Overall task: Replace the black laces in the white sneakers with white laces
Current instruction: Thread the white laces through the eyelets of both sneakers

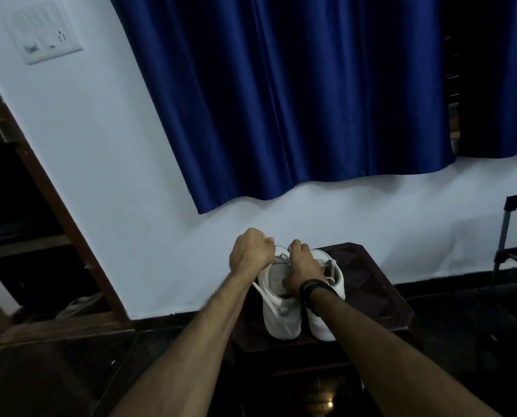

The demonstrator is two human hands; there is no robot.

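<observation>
Dim, bluish indoor light; soft overall, with wide-angle bending at edges.

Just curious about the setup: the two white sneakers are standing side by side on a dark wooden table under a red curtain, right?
Not quite. The head view shows the curtain is deep blue, not red. The white sneakers do stand side by side on the dark wooden table.

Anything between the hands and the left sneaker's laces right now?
Nothing visible. The left hand is fisted on a white lace pulled from the left sneaker. The right hand rests directly on its lacing area, fingers curled there. The right sneaker sits alongside, not blocking.
</observation>
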